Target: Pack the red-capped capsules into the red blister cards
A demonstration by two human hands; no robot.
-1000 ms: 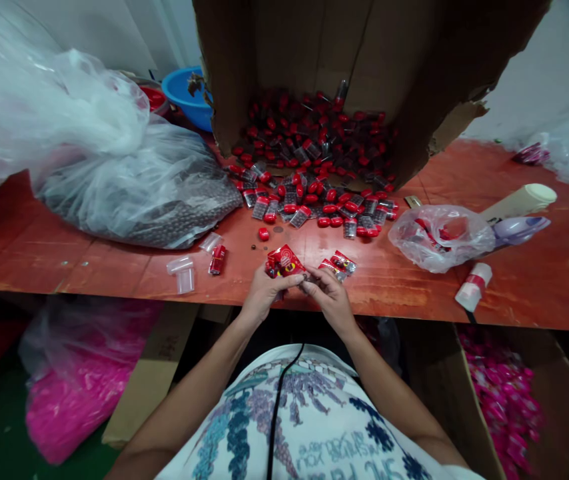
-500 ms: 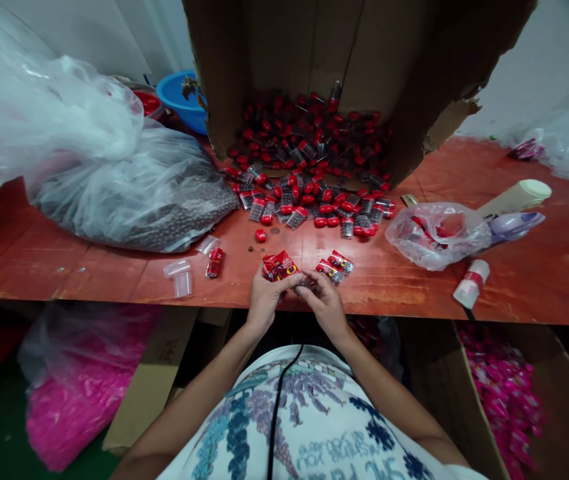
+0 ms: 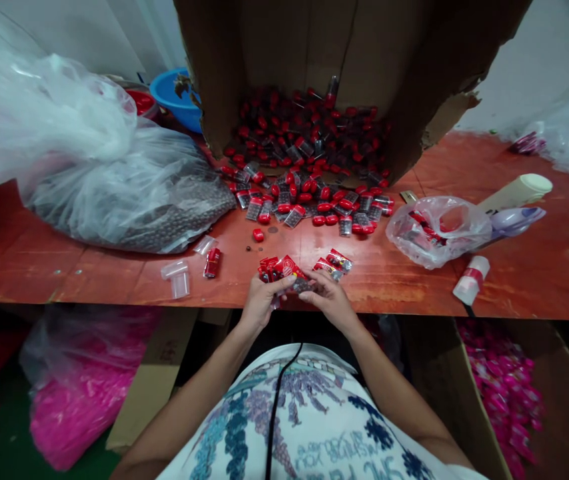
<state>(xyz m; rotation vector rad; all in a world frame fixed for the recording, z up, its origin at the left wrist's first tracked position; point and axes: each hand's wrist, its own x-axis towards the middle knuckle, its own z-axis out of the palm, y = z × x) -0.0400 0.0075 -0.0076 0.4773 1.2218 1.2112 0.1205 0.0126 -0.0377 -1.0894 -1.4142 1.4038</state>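
Note:
Near the table's front edge, my left hand (image 3: pixel 260 299) is closed around a small bunch of red printed packets (image 3: pixel 270 268). The fingers of my right hand (image 3: pixel 332 300) pinch the lower right side of the front packet (image 3: pixel 290 270), whose bottom part looks dark, as if filled with small balls. Just beyond my right hand lie two or so more red and silver packets (image 3: pixel 337 261). A red cap (image 3: pixel 258 235) and a tiny dark ball (image 3: pixel 248 249) rest on the table past my hands. The fingertips under the packets are partly hidden.
A large cardboard box (image 3: pixel 404 80) spills clear containers with red caps (image 3: pixel 294 215) onto the table (image 3: pixel 404 287). Left stand a clear bag of dark balls (image 3: pixel 164 200) and empty clear containers (image 3: pixel 180 285). Right are an open plastic bag (image 3: pixel 439 250) and a white roll (image 3: pixel 472 281).
The front packet has turned and tilted, so its dark lower part now shows. My right hand has shifted slightly right and down; my left hand keeps its hold on the bunch.

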